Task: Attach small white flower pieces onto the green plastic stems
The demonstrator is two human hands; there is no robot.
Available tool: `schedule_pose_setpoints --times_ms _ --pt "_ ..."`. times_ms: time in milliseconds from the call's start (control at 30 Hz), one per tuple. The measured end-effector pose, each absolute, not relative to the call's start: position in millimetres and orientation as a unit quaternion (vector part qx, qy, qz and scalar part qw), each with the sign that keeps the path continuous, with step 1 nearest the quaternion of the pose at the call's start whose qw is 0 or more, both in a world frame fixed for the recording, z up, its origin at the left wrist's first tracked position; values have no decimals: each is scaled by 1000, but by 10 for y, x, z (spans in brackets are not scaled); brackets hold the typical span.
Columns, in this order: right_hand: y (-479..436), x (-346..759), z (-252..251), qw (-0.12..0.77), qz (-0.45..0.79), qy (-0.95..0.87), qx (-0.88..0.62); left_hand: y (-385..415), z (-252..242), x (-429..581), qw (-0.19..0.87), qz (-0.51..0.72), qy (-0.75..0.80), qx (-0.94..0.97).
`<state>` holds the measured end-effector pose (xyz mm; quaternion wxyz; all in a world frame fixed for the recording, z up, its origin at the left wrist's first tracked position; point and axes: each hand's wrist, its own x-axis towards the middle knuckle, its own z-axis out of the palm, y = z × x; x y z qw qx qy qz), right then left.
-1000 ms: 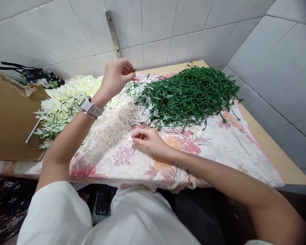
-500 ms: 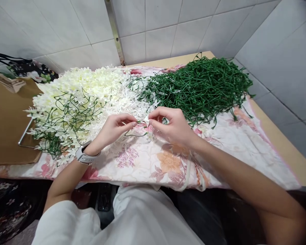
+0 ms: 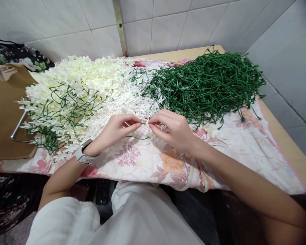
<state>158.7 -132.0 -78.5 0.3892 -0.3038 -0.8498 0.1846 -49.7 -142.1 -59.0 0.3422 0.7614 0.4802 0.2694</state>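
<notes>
My left hand (image 3: 117,128) and my right hand (image 3: 172,129) meet fingertip to fingertip over a floral cloth (image 3: 219,156). The left hand, with a pale watch on its wrist, pinches a thin green stem (image 3: 137,137) that curves down from its fingers. A small white flower piece (image 3: 147,121) is pinched in the right hand, touching the stem's tip. Just behind the hands lies a heap of white spiky flower pieces (image 3: 127,102). A big tangle of green stems (image 3: 206,85) fills the right rear.
A mound of cream flowers (image 3: 73,81), some on green stems, covers the left of the cloth. A brown cardboard box (image 3: 5,112) with a metal handle stands at far left. Tiled walls close the back and right. The table's wooden edge (image 3: 290,149) runs along the right.
My left hand came down from the back of the green pile with a stem. My right hand lifted off the cloth with a white piece. Both now meet in the middle.
</notes>
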Motion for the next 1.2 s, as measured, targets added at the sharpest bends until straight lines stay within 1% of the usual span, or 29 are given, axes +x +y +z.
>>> schedule_pose_setpoints --times_ms 133,367,567,667,767,900,1000,1100,1200 --pt "-1323 1597 -768 404 178 -843 -308 -1427 -591 -505 338 270 488 758" --pt "-1322 1594 -789 376 177 -857 -305 -1441 -602 -484 339 263 486 762" --pt "-1335 1578 -790 370 188 -858 -302 -1459 -637 -445 362 278 477 751" --pt "-1336 1571 -789 378 235 -837 -319 -1470 -676 -429 382 301 474 734" --pt "-1325 1559 -816 387 314 -795 -346 -1486 -723 -416 387 325 480 717" --pt "-1313 1532 -882 395 422 -724 -376 -1510 -773 -406 353 337 487 725" --pt "-1317 1512 -917 402 494 -677 -371 -1525 -793 -404 313 336 486 744" --pt "-1324 1500 -931 398 527 -656 -367 -1534 -806 -399 289 339 480 756" --pt "-1329 1493 -937 393 534 -652 -369 -1538 -822 -394 297 351 472 752"
